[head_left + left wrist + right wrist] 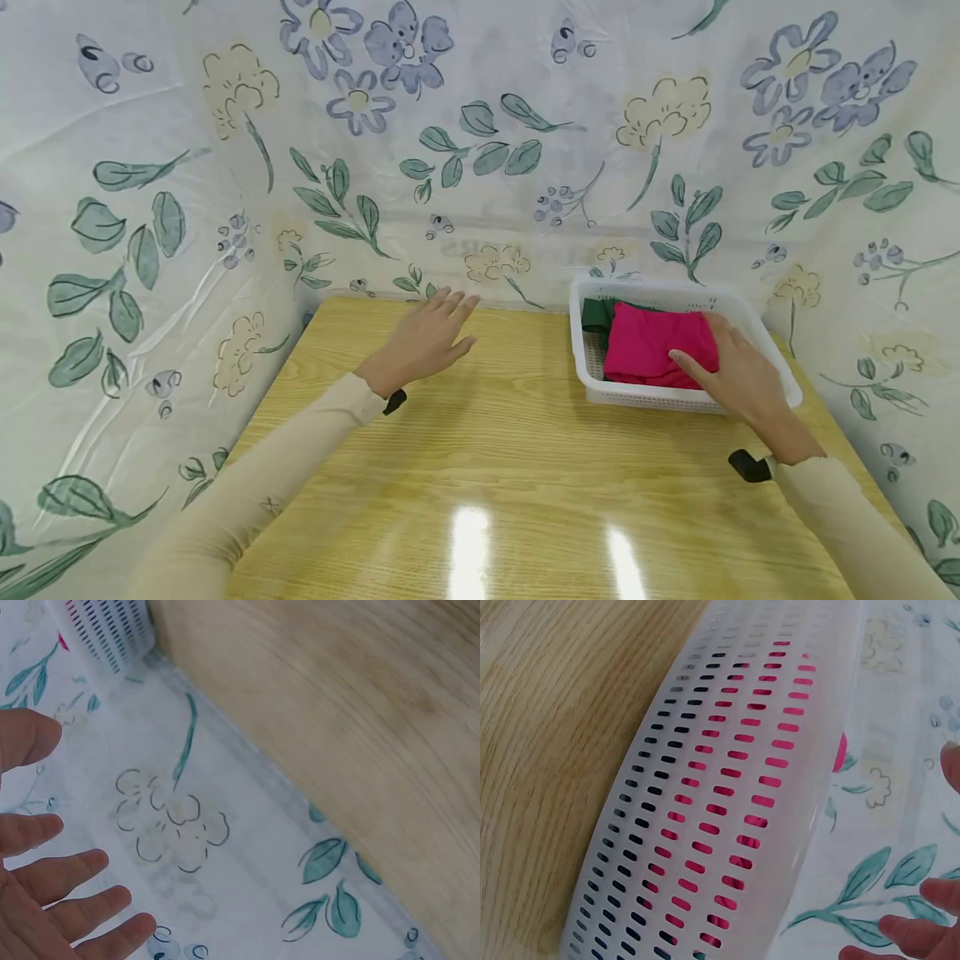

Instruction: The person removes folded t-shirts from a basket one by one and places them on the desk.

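Observation:
A white plastic basket with slotted walls stands at the back right of the table. Inside it, a folded bright pink cloth lies over a dark green cloth. My right hand is over the basket's right part, thumb and fingers apart, overlapping the pink cloth's right edge in the head view. In the right wrist view its fingers show beyond the basket wall with nothing between them. Over the table's back left, my left hand is held with fingers extended and spread, holding nothing.
The wood-grain table runs up to a white floral sheet that hangs behind and at both sides. Dark wrist-worn devices show at the left wrist and the right wrist. Light glares off the table's near part.

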Demonstrator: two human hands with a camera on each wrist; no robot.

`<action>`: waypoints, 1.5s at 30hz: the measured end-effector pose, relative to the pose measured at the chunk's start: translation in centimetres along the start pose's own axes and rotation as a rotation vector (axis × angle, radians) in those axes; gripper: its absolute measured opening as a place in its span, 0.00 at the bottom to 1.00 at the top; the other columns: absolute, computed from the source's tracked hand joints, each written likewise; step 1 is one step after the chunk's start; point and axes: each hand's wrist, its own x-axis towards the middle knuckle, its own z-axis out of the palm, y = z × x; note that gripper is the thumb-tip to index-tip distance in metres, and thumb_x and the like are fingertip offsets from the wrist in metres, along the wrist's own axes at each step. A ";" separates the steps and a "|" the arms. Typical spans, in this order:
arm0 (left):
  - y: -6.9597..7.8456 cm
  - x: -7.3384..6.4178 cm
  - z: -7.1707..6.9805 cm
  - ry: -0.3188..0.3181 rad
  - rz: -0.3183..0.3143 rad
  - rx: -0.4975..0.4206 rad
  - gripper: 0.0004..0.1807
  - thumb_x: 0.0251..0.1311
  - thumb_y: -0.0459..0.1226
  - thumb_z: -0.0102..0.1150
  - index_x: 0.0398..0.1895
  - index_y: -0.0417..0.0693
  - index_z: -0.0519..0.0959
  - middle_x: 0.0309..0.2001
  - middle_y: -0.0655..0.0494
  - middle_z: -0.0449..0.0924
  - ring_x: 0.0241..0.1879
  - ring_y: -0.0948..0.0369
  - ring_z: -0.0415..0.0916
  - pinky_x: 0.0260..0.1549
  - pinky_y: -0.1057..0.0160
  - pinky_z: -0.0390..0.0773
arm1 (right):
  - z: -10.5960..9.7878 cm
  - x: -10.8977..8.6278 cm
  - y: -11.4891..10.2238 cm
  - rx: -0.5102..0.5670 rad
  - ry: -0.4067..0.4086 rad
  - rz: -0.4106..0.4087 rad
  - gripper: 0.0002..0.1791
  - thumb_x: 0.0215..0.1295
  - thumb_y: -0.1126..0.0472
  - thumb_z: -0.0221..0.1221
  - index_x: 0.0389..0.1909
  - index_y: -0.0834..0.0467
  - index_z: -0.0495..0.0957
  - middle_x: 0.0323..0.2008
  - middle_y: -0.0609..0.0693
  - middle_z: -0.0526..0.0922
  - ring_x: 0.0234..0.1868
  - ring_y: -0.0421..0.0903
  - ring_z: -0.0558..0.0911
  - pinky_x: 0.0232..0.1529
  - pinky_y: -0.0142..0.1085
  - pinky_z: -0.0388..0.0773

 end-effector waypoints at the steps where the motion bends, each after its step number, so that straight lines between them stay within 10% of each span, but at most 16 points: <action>1: 0.2 0.2 0.0 0.019 0.010 -0.004 0.34 0.76 0.48 0.57 0.76 0.39 0.65 0.69 0.35 0.71 0.70 0.39 0.66 0.67 0.43 0.68 | 0.0 0.1 0.1 0.008 0.005 0.002 0.49 0.72 0.32 0.54 0.80 0.60 0.52 0.72 0.73 0.63 0.61 0.75 0.73 0.35 0.63 0.80; 10: 2.1 2.5 0.0 0.150 0.055 -0.110 0.23 0.73 0.40 0.60 0.65 0.37 0.77 0.55 0.43 0.84 0.55 0.46 0.79 0.56 0.50 0.78 | 0.4 0.4 1.1 0.084 0.068 0.015 0.42 0.74 0.38 0.58 0.75 0.64 0.61 0.59 0.73 0.77 0.45 0.70 0.81 0.38 0.62 0.79; 45: 9.5 12.6 2.2 -0.030 0.050 -0.639 0.18 0.77 0.38 0.53 0.64 0.41 0.76 0.55 0.48 0.84 0.53 0.57 0.81 0.51 0.63 0.79 | 2.0 2.0 3.8 0.217 -0.012 0.103 0.43 0.76 0.44 0.58 0.73 0.74 0.58 0.58 0.79 0.75 0.52 0.71 0.79 0.50 0.64 0.77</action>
